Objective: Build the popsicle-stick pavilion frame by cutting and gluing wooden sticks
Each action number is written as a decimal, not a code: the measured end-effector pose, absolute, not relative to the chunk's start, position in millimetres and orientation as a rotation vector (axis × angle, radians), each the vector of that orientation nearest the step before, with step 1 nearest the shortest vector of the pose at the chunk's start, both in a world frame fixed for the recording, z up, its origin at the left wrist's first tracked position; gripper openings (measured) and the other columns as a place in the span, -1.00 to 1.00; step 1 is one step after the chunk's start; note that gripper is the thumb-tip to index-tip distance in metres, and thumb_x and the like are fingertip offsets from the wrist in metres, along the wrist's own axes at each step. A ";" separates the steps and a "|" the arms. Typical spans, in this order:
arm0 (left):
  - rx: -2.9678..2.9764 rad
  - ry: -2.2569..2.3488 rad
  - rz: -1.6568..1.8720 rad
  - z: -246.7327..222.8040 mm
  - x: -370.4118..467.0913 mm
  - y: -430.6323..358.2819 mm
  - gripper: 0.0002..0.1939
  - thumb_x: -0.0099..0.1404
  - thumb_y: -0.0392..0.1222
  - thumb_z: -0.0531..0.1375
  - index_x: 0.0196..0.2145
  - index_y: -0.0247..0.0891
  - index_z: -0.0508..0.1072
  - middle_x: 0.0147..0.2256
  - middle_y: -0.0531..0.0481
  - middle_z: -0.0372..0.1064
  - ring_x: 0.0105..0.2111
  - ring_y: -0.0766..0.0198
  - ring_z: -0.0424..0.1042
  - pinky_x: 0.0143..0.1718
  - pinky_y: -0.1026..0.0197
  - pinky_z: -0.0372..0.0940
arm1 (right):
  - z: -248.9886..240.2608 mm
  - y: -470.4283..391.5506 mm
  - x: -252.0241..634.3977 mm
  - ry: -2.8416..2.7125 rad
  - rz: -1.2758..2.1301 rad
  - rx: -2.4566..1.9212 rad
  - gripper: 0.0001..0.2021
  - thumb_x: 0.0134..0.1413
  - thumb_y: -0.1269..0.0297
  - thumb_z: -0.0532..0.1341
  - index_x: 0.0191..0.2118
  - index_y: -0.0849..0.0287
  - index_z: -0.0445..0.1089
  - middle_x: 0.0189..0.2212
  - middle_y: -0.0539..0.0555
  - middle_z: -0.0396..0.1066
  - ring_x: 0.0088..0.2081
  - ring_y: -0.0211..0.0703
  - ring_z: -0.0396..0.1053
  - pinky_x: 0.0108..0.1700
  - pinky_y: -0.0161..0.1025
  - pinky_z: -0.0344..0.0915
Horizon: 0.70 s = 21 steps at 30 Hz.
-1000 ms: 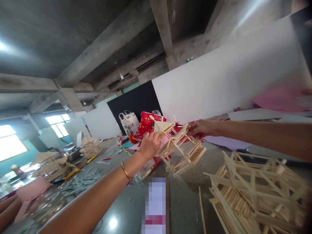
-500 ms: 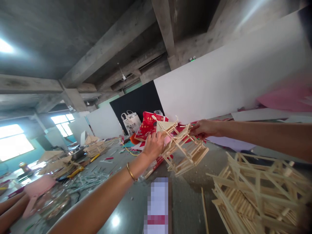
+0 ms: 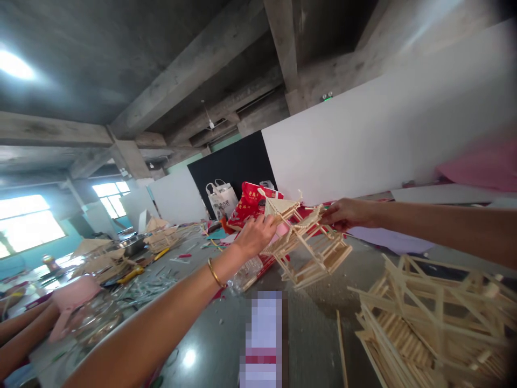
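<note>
A small wooden stick pavilion model [image 3: 311,245] with a tiered, pointed roof is held tilted above the grey table, between both hands. My left hand [image 3: 257,235], with a gold bangle at the wrist, is closed on the roof's left side. At the roof's right edge, my right hand [image 3: 343,213] pinches the model; its fingertips are partly hidden. Closer to me on the right stands a larger wooden stick structure [image 3: 436,318], with crossed beams and rows of sticks. A single loose wooden stick [image 3: 342,347] lies beside it.
Behind the model are a red bag [image 3: 250,202] and a white tote bag [image 3: 221,199]. On the left lie clear plastic strips [image 3: 147,285], a yellow-handled tool [image 3: 131,274], a metal bowl [image 3: 133,245] and a pink container [image 3: 76,293]. Another person's arms [image 3: 30,328] reach in there.
The view has shifted slightly, so most things appear a little further right. Both hands keep their hold on the pavilion model, whose tilt is about the same.
</note>
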<state>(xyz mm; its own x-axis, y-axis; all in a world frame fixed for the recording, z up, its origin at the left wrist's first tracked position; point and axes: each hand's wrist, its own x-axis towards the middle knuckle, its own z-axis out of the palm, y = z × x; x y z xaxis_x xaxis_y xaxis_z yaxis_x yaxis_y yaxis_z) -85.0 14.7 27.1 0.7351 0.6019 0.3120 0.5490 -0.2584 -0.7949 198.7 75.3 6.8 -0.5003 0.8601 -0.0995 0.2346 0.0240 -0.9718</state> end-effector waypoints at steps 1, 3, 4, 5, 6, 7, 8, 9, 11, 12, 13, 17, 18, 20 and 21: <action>-1.926 -0.878 0.057 26.1 -85.4 15.8 -0.79 0.34 -0.35 -0.05 -0.16 -0.27 0.33 -0.20 -0.11 0.31 -0.23 0.17 0.30 -0.36 0.18 0.25 | 6.5 75.8 198.9 -1.773 1.509 -1.113 -0.73 -0.36 0.20 0.43 -0.46 0.20 0.46 -0.64 -0.05 0.28 -0.60 -0.41 0.19 -0.54 -0.47 0.19; -1.926 -0.876 0.025 24.3 -86.4 17.5 -0.78 0.34 -0.34 -0.06 -0.22 -0.26 0.36 -0.16 -0.12 0.31 -0.20 0.14 0.29 -0.31 0.14 0.24 | 5.8 76.2 198.9 -1.775 1.508 -1.109 -0.72 -0.37 0.18 0.44 -0.45 0.20 0.46 -0.64 -0.04 0.29 -0.60 -0.41 0.19 -0.54 -0.47 0.19; -1.925 -0.880 0.005 23.6 -86.9 17.9 -0.77 0.35 -0.33 -0.08 -0.22 -0.26 0.36 -0.12 -0.13 0.30 -0.18 0.14 0.29 -0.28 0.12 0.23 | 5.6 76.4 198.7 -1.775 1.505 -1.107 -0.72 -0.37 0.18 0.44 -0.46 0.20 0.46 -0.63 -0.04 0.30 -0.60 -0.41 0.19 -0.54 -0.47 0.19; -1.923 -0.888 -0.015 22.8 -87.4 18.0 -0.76 0.35 -0.33 -0.08 -0.20 -0.25 0.36 -0.08 -0.14 0.29 -0.17 0.13 0.28 -0.25 0.11 0.22 | 5.3 76.5 198.6 -1.772 1.501 -1.108 -0.71 -0.38 0.18 0.44 -0.46 0.20 0.46 -0.63 -0.04 0.30 -0.60 -0.41 0.18 -0.54 -0.47 0.19; -1.918 -0.901 -0.035 21.9 -87.7 18.0 -0.75 0.35 -0.32 -0.09 -0.17 -0.25 0.36 -0.04 -0.16 0.27 -0.16 0.13 0.28 -0.23 0.09 0.21 | 5.1 76.7 198.3 -1.771 1.496 -1.108 -0.71 -0.38 0.18 0.44 -0.46 0.20 0.46 -0.63 -0.04 0.30 -0.60 -0.42 0.18 -0.55 -0.47 0.19; -1.913 -0.916 -0.056 20.7 -87.7 18.0 -0.74 0.36 -0.31 -0.09 -0.14 -0.25 0.36 -0.01 -0.18 0.25 -0.15 0.12 0.28 -0.21 0.08 0.21 | 5.0 76.9 198.1 -1.768 1.492 -1.107 -0.71 -0.38 0.17 0.44 -0.45 0.20 0.46 -0.63 -0.04 0.29 -0.60 -0.42 0.18 -0.55 -0.47 0.19; -1.908 -0.931 -0.079 19.4 -87.5 18.0 -0.73 0.36 -0.29 -0.09 -0.12 -0.24 0.36 0.01 -0.19 0.24 -0.14 0.11 0.27 -0.21 0.08 0.20 | 5.0 77.1 197.8 -1.768 1.489 -1.106 -0.70 -0.38 0.17 0.44 -0.44 0.20 0.47 -0.63 -0.04 0.29 -0.60 -0.42 0.18 -0.55 -0.48 0.19; -1.903 -0.945 -0.106 17.8 -87.0 18.2 -0.73 0.36 -0.28 -0.08 -0.12 -0.23 0.36 0.02 -0.19 0.23 -0.14 0.11 0.27 -0.21 0.07 0.20 | 5.0 77.3 197.5 -1.768 1.486 -1.105 -0.69 -0.39 0.17 0.45 -0.43 0.20 0.47 -0.63 -0.03 0.29 -0.60 -0.42 0.18 -0.55 -0.48 0.19; -1.896 -0.962 -0.175 14.9 -84.9 18.5 -0.74 0.35 -0.25 -0.07 -0.13 -0.22 0.37 0.02 -0.18 0.24 -0.15 0.11 0.27 -0.20 0.07 0.20 | 5.6 77.5 196.8 -1.769 1.484 -1.109 -0.68 -0.40 0.17 0.45 -0.43 0.20 0.48 -0.64 -0.03 0.28 -0.60 -0.41 0.17 -0.56 -0.47 0.19; -1.896 -0.960 -0.214 13.8 -83.7 18.4 -0.74 0.35 -0.24 -0.07 -0.15 -0.22 0.38 0.01 -0.17 0.25 -0.16 0.12 0.28 -0.20 0.08 0.20 | 6.0 77.3 196.4 -1.769 1.484 -1.113 -0.68 -0.40 0.17 0.45 -0.43 0.20 0.48 -0.64 -0.03 0.28 -0.61 -0.41 0.17 -0.57 -0.47 0.18; -1.895 -0.952 -0.253 13.2 -82.6 17.9 -0.75 0.36 -0.24 -0.07 -0.16 -0.22 0.38 -0.02 -0.15 0.27 -0.16 0.12 0.28 -0.20 0.09 0.20 | 6.6 77.0 196.0 -1.768 1.484 -1.118 -0.68 -0.41 0.16 0.45 -0.43 0.20 0.48 -0.64 -0.03 0.28 -0.61 -0.41 0.17 -0.57 -0.47 0.18; -1.913 -0.897 -0.327 16.5 -83.9 11.7 -0.74 0.36 -0.22 -0.06 -0.20 -0.25 0.41 -0.24 -0.13 0.36 -0.23 0.15 0.31 -0.25 0.11 0.20 | 8.7 74.1 194.5 -1.759 1.488 -1.132 -0.67 -0.43 0.15 0.46 -0.46 0.21 0.48 -0.64 -0.03 0.27 -0.60 -0.41 0.17 -0.56 -0.47 0.18; -1.944 -0.884 -0.291 18.3 -85.8 9.5 -0.74 0.36 -0.23 -0.06 -0.20 -0.25 0.41 -0.30 -0.11 0.36 -0.28 0.17 0.33 -0.29 0.14 0.20 | 9.0 73.5 194.4 -1.756 1.487 -1.136 -0.67 -0.43 0.14 0.46 -0.47 0.22 0.47 -0.64 -0.03 0.27 -0.60 -0.41 0.17 -0.56 -0.47 0.18; -2.043 -0.855 -0.144 21.9 -89.5 5.2 -0.73 0.35 -0.29 -0.07 -0.12 -0.23 0.38 -0.38 -0.05 0.37 -0.42 0.25 0.35 -0.43 0.21 0.19 | 8.9 72.9 194.3 -1.753 1.483 -1.145 -0.67 -0.44 0.15 0.46 -0.47 0.22 0.47 -0.65 -0.03 0.26 -0.60 -0.41 0.17 -0.56 -0.47 0.18; -2.085 -0.846 -0.057 23.4 -90.7 3.4 -0.70 0.35 -0.35 -0.08 -0.05 -0.23 0.33 -0.39 -0.03 0.38 -0.47 0.27 0.35 -0.50 0.24 0.17 | 8.6 73.0 194.3 -1.753 1.479 -1.147 -0.67 -0.44 0.16 0.46 -0.47 0.22 0.47 -0.65 -0.03 0.26 -0.60 -0.41 0.17 -0.56 -0.47 0.18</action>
